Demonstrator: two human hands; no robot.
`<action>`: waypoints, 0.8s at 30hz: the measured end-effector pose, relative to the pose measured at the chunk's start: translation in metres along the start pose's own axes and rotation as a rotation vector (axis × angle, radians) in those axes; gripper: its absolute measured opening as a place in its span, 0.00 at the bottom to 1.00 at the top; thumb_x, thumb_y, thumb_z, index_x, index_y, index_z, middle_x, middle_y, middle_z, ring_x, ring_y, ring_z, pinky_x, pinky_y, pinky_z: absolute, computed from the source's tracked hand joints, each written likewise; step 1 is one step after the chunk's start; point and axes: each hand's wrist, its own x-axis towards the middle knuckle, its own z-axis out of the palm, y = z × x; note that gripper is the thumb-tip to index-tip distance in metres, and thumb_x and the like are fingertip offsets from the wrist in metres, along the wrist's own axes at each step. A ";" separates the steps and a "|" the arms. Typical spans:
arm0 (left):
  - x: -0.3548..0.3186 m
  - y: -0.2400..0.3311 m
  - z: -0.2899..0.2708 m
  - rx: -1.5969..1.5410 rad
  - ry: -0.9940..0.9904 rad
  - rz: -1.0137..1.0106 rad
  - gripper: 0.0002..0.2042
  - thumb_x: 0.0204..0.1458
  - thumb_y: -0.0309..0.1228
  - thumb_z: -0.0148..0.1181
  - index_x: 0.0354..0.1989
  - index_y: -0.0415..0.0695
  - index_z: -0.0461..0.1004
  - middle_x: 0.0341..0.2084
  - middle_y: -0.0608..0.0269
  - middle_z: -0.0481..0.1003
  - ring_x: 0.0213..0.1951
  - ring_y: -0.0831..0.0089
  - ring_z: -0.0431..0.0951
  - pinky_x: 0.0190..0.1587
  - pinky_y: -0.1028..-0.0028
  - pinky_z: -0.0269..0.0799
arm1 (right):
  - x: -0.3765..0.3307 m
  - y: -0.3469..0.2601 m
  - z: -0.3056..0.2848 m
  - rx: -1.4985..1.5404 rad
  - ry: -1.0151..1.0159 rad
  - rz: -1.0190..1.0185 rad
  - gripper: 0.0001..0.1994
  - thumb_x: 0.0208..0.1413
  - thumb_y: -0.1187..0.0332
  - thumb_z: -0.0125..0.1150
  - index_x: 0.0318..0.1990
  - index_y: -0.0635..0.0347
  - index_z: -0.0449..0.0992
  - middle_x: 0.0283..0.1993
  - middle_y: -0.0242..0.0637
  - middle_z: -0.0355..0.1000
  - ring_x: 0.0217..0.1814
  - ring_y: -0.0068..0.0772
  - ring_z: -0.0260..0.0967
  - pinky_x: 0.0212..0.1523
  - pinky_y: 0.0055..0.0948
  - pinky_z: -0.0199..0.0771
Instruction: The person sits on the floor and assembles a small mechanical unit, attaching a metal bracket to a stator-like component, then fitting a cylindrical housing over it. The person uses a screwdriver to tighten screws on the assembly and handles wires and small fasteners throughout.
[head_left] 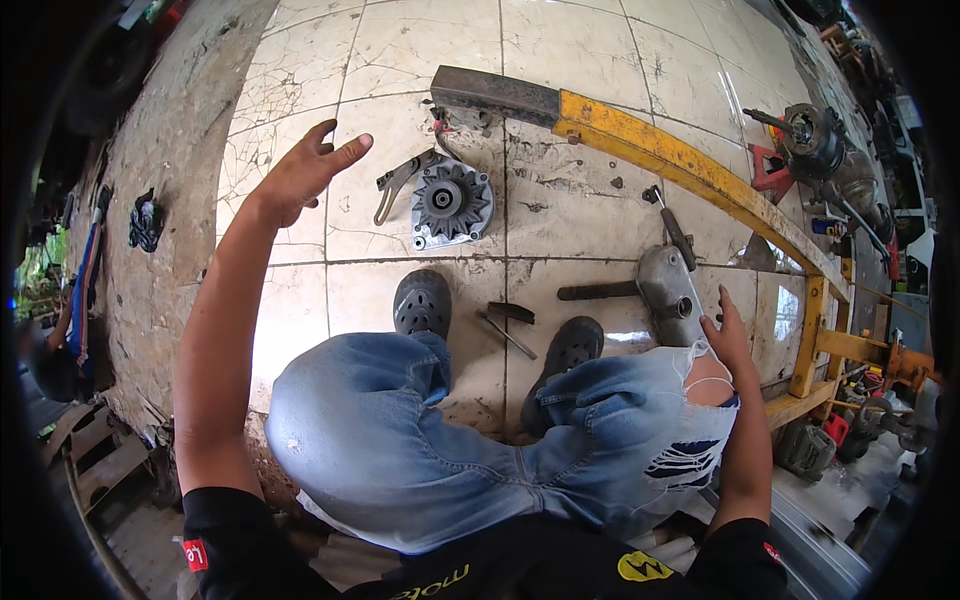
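My left hand is raised above the tiles at the left, fingers apart and nothing in it. To its right an alternator stands with its finned fan and pulley facing up. A metal tool with a looped handle leans against its left side. My right hand is open and empty beside my torn right knee, its fingers spread. Just left of it lies a grey cast metal housing, with a dark bar sticking out leftward. A black-handled tool rests against the housing's far edge.
A yellow hoist arm with a dark steel end curves across the far right. Behind it stand a red stand and greasy parts. Between my shoes lie a thin metal rod and a dark piece. A black bag lies left.
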 end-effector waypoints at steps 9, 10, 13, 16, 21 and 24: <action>0.026 0.017 0.057 0.320 -0.091 0.054 0.55 0.47 0.65 0.62 0.71 0.36 0.45 0.65 0.24 0.53 0.67 0.40 0.56 0.66 0.56 0.58 | 0.015 -0.057 0.078 0.117 -0.138 -0.218 0.23 0.55 0.69 0.60 0.59 0.62 0.69 0.55 0.51 0.71 0.55 0.53 0.70 0.56 0.40 0.70; 0.036 0.012 0.070 0.366 -0.092 0.063 0.56 0.45 0.66 0.62 0.71 0.35 0.45 0.65 0.24 0.53 0.67 0.40 0.57 0.65 0.56 0.59 | 0.019 -0.056 0.084 0.127 -0.155 -0.210 0.21 0.55 0.69 0.60 0.57 0.63 0.70 0.54 0.50 0.72 0.55 0.53 0.69 0.56 0.40 0.70; 0.058 0.013 0.119 0.252 -0.042 -0.099 0.61 0.42 0.65 0.65 0.71 0.31 0.39 0.61 0.24 0.59 0.64 0.43 0.64 0.62 0.57 0.62 | 0.025 -0.046 0.104 0.178 -0.147 -0.190 0.18 0.55 0.69 0.59 0.53 0.63 0.73 0.50 0.49 0.74 0.54 0.52 0.70 0.55 0.41 0.70; 0.085 -0.004 0.162 0.014 0.130 -0.260 0.64 0.41 0.63 0.69 0.68 0.23 0.36 0.58 0.25 0.62 0.61 0.48 0.67 0.61 0.57 0.64 | 0.037 -0.047 0.115 0.192 -0.162 -0.176 0.17 0.55 0.68 0.59 0.52 0.62 0.74 0.48 0.49 0.74 0.53 0.52 0.71 0.54 0.42 0.70; 0.113 -0.054 0.207 -0.092 0.287 -0.287 0.55 0.39 0.58 0.71 0.62 0.22 0.52 0.55 0.31 0.67 0.58 0.50 0.71 0.58 0.66 0.69 | 0.074 -0.067 0.132 0.209 -0.204 -0.207 0.15 0.55 0.70 0.58 0.50 0.63 0.75 0.47 0.48 0.75 0.50 0.52 0.71 0.51 0.43 0.71; 0.105 -0.041 0.203 -0.304 0.261 -0.346 0.47 0.42 0.49 0.70 0.62 0.25 0.55 0.52 0.37 0.69 0.52 0.55 0.75 0.52 0.67 0.73 | 0.095 -0.092 0.142 0.254 -0.233 -0.235 0.15 0.55 0.71 0.57 0.50 0.63 0.75 0.46 0.48 0.75 0.50 0.52 0.71 0.51 0.43 0.71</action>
